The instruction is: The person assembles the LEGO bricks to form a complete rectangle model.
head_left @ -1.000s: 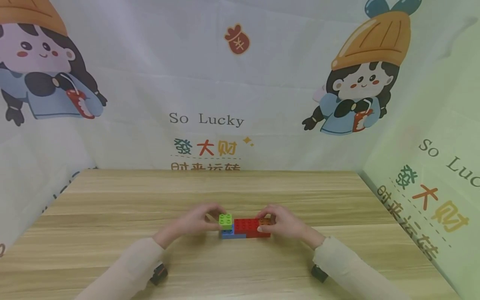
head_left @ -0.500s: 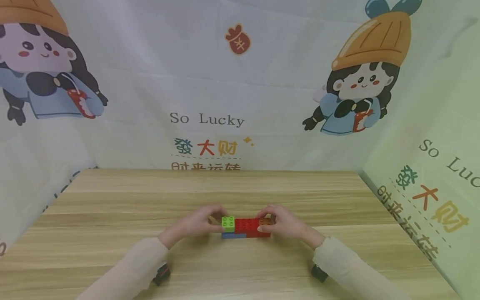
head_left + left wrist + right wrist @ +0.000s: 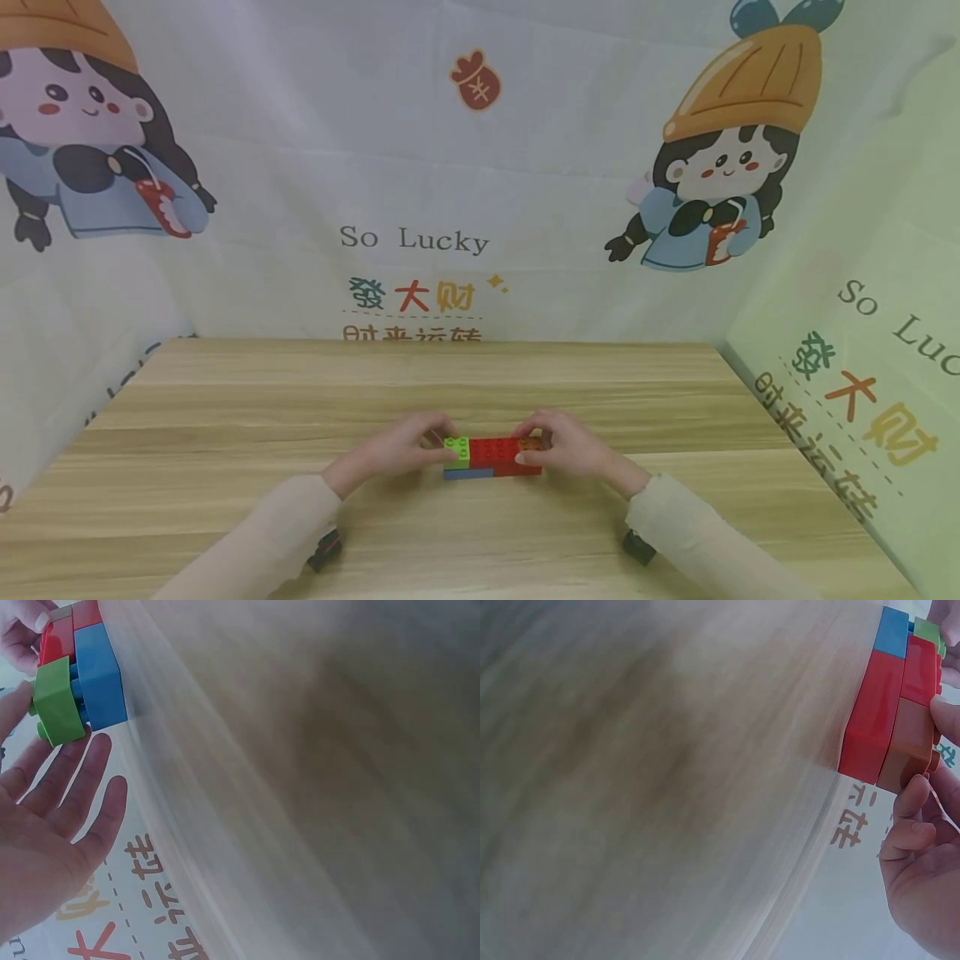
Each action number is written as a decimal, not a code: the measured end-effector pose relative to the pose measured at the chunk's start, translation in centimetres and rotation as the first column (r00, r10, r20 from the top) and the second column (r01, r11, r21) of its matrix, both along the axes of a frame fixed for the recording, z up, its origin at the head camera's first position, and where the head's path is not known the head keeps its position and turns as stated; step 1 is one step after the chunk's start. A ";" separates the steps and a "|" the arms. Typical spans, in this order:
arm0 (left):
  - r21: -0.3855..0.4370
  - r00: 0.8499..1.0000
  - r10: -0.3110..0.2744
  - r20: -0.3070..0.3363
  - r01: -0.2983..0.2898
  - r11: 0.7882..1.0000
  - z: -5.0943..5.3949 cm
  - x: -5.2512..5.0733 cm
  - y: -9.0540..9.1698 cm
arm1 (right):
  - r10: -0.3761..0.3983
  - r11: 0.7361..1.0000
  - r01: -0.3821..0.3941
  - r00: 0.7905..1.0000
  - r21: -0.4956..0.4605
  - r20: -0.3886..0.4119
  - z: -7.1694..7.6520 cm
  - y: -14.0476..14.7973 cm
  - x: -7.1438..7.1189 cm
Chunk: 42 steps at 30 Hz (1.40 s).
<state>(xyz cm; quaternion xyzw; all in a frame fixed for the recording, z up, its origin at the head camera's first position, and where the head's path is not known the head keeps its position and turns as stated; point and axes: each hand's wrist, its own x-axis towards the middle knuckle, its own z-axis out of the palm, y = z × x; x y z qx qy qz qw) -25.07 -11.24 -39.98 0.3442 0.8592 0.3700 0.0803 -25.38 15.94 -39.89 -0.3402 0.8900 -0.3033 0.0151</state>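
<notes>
My left hand (image 3: 403,440) pinches a green building brick (image 3: 459,458) between thumb and fingers. It stands over the end of a blue brick (image 3: 102,675); blue studs show in a narrow gap between them in the left wrist view. Beside the green brick, on the upper layer, lies a red brick (image 3: 492,452), then a brown brick (image 3: 905,739). Beneath these runs a lower red brick (image 3: 872,712), end to end with the blue one. With thumb and fingers my right hand (image 3: 566,447) holds the brown brick's end of the block.
The block rests on a wooden table (image 3: 480,533), near its middle. A printed cloth (image 3: 555,192) hangs behind the table and along both sides. Dark wrist devices (image 3: 639,547) sit under both sleeves.
My left hand has moved the green brick right and down, over the blue brick and up against the upper red brick. The right hand keeps its hold in place.
</notes>
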 end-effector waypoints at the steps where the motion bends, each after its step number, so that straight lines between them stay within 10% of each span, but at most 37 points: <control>1: -0.003 1.000 0.006 -0.003 -0.006 1.000 0.0 0.0 0.1 | 0.004 1.000 -0.004 1.000 -0.004 -0.001 0.0 0.0 0.0; 24: -0.064 0.996 -0.029 -0.085 0.024 0.998 -0.2 0.0 0.4 | 0.020 0.999 -0.020 1.000 -0.025 -0.003 -0.2 0.0 0.0; 42: -0.074 1.000 -0.028 -0.003 0.028 0.997 0.3 -0.2 0.4 | 0.038 0.999 -0.037 0.999 -0.026 0.019 0.0 0.0 -0.1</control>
